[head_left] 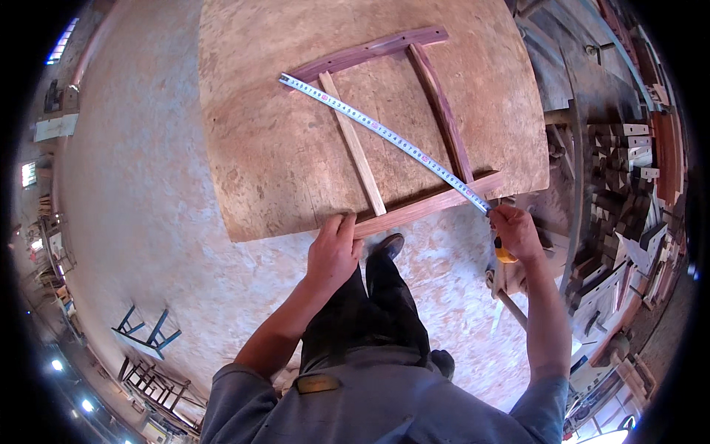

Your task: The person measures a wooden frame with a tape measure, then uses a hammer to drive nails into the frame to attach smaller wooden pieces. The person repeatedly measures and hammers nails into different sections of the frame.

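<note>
A wooden frame lies on the board, with two long dark reddish rails and two crosspieces between them. The near rail (425, 209) runs along the board's front edge; the far rail (384, 50) is slightly curved and has small holes. One crosspiece (353, 144) is pale, the other (441, 111) dark. My left hand (333, 250) is closed around the near rail's left end. My right hand (518, 233) grips a tape measure (505, 254), its yellow case partly hidden under my fingers. The drawn-out blade (399, 142) crosses the frame diagonally, from the far rail's left end to the near rail's right end.
The frame rests on a broad brown wooden board (259, 163) with a worn surface. Stacked wood pieces (629, 177) stand along the right side. On the floor (148, 185) at the lower left are a blue frame (151, 337) and dark wooden frames (159, 386).
</note>
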Demonstrator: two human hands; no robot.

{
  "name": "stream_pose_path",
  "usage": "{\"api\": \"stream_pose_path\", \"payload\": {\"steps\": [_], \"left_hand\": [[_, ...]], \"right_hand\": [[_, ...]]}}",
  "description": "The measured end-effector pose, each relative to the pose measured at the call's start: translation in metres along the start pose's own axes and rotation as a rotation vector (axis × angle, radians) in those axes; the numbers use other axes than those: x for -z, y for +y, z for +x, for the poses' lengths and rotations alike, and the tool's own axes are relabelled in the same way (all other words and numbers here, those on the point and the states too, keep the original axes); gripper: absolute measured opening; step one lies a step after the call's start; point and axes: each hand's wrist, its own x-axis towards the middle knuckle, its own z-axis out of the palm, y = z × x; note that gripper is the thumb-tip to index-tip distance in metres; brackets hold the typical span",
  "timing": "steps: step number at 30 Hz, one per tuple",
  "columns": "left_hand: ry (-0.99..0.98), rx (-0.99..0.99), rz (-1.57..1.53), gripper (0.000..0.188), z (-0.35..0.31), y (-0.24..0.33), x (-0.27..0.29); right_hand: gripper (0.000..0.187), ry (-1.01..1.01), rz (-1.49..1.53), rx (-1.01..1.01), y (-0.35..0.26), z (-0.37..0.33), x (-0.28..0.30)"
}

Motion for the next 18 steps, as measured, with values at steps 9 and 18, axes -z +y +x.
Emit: {"api": "stream_pose_path", "payload": {"steps": [9, 18], "left_hand": [[-0.07, -0.062, 0.088, 0.045, 0.002, -0.002, -0.001], [-0.184, -0.024, 0.197, 0.046, 0.006, 0.001, -0.005]], "right_hand": [[0.03, 0.046, -0.257, 0.068, -0.013, 0.011, 0.024], [0.027, 0.06, -0.306, 0.291, 0.017, 0.045, 0.043]]}}
